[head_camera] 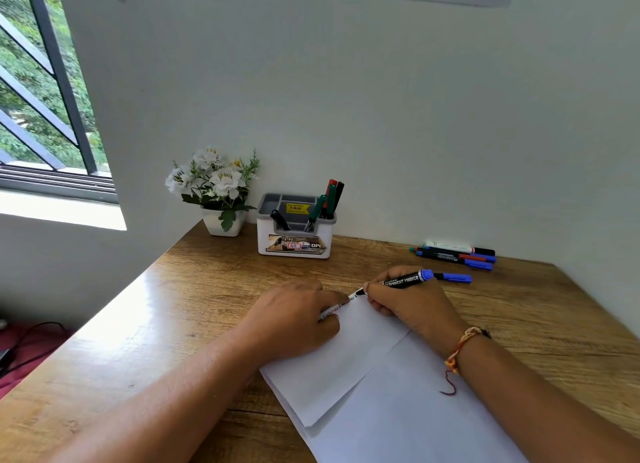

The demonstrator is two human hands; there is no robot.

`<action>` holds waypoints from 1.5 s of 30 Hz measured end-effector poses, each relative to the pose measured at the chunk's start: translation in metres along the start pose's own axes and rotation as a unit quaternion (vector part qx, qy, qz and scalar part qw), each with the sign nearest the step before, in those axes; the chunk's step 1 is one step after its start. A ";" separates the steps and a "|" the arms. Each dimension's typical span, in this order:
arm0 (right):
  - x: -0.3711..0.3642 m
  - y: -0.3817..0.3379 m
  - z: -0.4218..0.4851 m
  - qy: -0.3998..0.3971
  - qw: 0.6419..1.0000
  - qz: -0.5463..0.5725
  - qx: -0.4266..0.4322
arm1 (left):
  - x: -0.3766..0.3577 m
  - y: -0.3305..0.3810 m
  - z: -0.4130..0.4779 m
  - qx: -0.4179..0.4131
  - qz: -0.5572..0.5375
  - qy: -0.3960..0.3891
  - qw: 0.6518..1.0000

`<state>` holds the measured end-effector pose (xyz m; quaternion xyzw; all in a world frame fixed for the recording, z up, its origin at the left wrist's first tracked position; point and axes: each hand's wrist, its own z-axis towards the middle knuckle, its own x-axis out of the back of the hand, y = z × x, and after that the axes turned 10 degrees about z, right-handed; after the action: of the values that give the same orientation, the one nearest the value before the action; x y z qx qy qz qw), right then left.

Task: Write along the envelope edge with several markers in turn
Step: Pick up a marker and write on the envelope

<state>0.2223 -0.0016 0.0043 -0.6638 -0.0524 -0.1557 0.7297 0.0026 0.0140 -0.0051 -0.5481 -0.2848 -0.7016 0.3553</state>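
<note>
Both forearms enter from the near edge and converge over the white envelope (398, 410), which lies flat on the wooden surface (173, 307), angled with its open flap (329, 369) turned to the left.

The left hand (294, 317) lies palm down on the flap's far end. It grips nothing; its fingertips press the paper beside a line of dark writing (334, 310) along the far edge.

The right hand (412, 303), with a thread band (460, 348) at the wrist, rests on the envelope's far corner. Its fingers are curled round a black marker (401, 282), with the tip on the edge and the blue rear end pointing right.

Just beyond, a blue-capped marker (453, 277) lies on the surface. Further right is a loose group of markers (457, 255).

At the wall stand a white organiser (294, 244) holding upright pens (330, 199), and a potted white flower (223, 223) to its left.
</note>
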 end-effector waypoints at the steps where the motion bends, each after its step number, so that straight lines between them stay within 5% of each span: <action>1: -0.001 0.000 0.000 0.000 1.000 -0.008 0.001 | 0.000 0.000 0.000 0.001 -0.001 0.001 1.000; 45: 0.001 -0.001 0.002 0.033 0.999 -0.023 -0.008 | 0.001 0.000 -0.001 0.004 -0.013 -0.002 1.000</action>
<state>0.2234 -0.0003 0.0054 -0.6624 -0.0421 -0.1950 0.7221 0.0023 0.0129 -0.0039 -0.5446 -0.2949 -0.7039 0.3478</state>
